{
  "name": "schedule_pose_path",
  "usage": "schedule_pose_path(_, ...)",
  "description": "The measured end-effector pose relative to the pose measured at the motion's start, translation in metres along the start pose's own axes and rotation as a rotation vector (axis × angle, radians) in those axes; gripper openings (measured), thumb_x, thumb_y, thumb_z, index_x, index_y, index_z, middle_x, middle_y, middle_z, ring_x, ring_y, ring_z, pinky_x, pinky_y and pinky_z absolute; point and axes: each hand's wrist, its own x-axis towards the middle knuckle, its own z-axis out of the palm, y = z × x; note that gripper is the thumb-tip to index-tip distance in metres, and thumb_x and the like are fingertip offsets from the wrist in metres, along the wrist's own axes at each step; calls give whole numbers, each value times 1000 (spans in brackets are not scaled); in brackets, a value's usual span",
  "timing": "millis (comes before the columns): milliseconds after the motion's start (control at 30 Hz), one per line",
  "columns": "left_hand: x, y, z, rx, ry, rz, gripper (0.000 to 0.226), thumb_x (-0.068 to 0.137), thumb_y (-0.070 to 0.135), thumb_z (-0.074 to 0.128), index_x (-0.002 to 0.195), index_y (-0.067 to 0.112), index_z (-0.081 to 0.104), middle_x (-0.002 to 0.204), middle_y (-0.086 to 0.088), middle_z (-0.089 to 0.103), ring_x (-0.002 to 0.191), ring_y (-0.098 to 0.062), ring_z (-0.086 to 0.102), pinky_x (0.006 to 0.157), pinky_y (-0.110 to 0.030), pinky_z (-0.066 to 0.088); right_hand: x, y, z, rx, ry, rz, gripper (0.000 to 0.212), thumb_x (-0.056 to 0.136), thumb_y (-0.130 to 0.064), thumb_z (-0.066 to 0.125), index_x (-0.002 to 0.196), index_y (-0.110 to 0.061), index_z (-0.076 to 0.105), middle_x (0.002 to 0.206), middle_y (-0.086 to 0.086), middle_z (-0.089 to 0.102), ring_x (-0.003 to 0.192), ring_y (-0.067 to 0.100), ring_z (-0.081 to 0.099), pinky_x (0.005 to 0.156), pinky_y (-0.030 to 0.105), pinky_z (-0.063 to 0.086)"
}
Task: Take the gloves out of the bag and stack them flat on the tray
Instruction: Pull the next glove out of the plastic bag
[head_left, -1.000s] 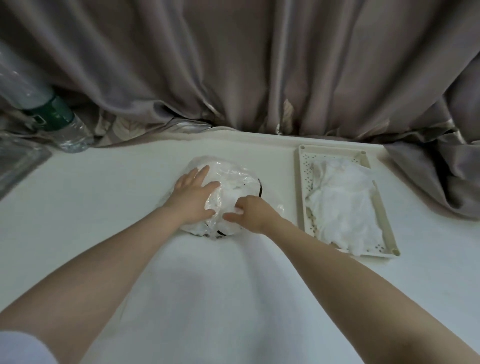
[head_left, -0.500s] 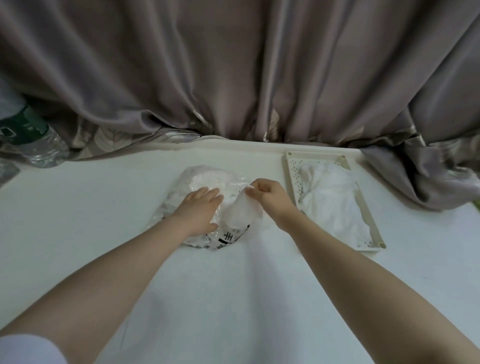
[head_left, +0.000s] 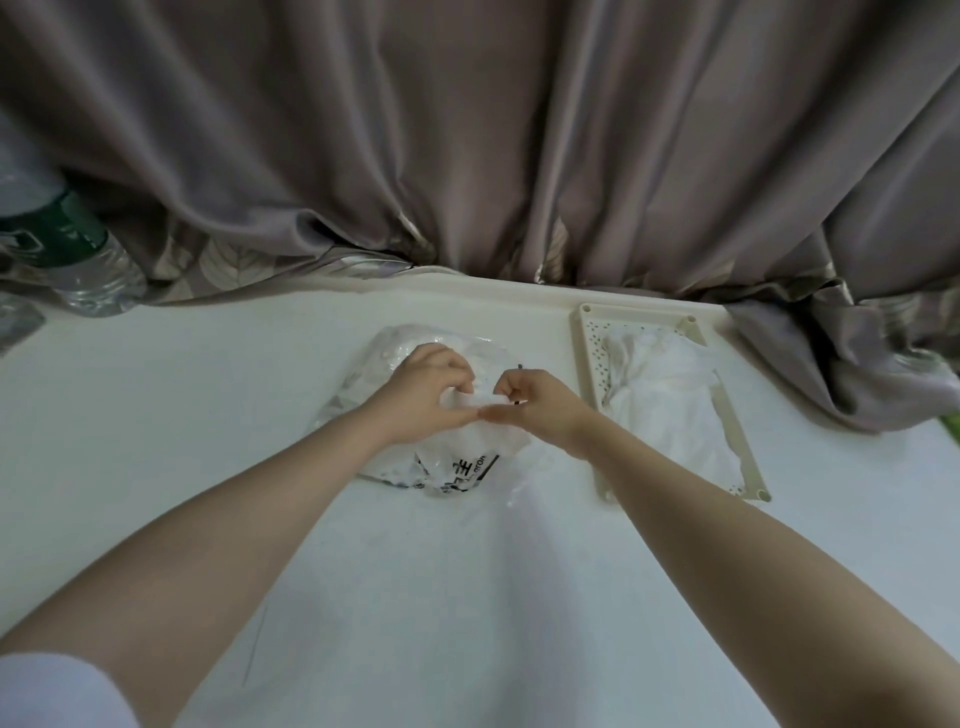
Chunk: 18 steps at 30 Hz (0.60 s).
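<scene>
A clear plastic bag (head_left: 457, 462) with black print lies in the middle of the white table, full of white gloves. My left hand (head_left: 423, 397) and my right hand (head_left: 535, 402) meet over it, fingers curled, both pinching a white glove (head_left: 475, 399) at the bag's top. To the right stands a cream perforated tray (head_left: 589, 358) holding a pile of white gloves (head_left: 670, 400) spread over most of its floor.
A grey curtain (head_left: 493, 156) hangs along the table's far edge and drapes onto the table at the right (head_left: 852, 353). A clear water bottle with a green label (head_left: 67, 254) stands at the far left.
My left hand went from lying flat on the bag to curling its fingers beside the right hand. The right hand has come back toward the middle, and both now pinch the same white glove.
</scene>
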Motion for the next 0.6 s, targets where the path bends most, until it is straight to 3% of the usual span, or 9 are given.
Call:
schedule_pose_path(100,-3,-1,-9,-166,-33,-131,22,77,28,76,73,13,60,90,-2,62,91,-19,55,83,-32,41,-1,8,1,-131,-21,24,43,81,-28,73,59,-18,37,63,-5,36,57,12,31,53,25,23)
schedule_pose_path(167,-4,3,-15,-282,-40,-210,27,78,24,75,64,14,54,76,-2,55,74,-16,50,72,-31,39,-1,11,-1,-269,-58,42,45,84,-31,70,60,-18,35,62,-4,36,57,13,32,52,25,23)
schedule_pose_path(267,-5,10,-20,-480,-58,-232,28,81,15,73,63,14,51,67,3,46,65,-9,43,64,-25,33,1,14,-4,-389,-7,86,41,85,-31,68,62,-17,38,66,-1,41,61,15,38,53,26,26)
schedule_pose_path(400,-8,1,-26,-325,-145,-288,16,79,22,74,73,13,63,68,6,52,63,-7,45,63,-23,34,5,15,-12,-117,118,198,24,84,-21,70,75,-13,50,68,-3,44,57,11,39,48,21,29)
schedule_pose_path(500,-15,-9,-29,-280,-240,-362,27,81,24,72,68,8,55,61,3,39,56,-8,36,52,-19,27,1,15,-18,36,102,305,19,84,-20,70,94,-5,66,72,3,56,58,15,49,46,18,38)
schedule_pose_path(600,-18,-13,-28,-726,-87,-482,9,86,12,65,79,10,60,69,2,56,63,-6,51,61,-14,42,-1,22,-20,150,84,372,25,84,-25,69,97,-4,67,79,8,60,67,22,53,56,25,41)
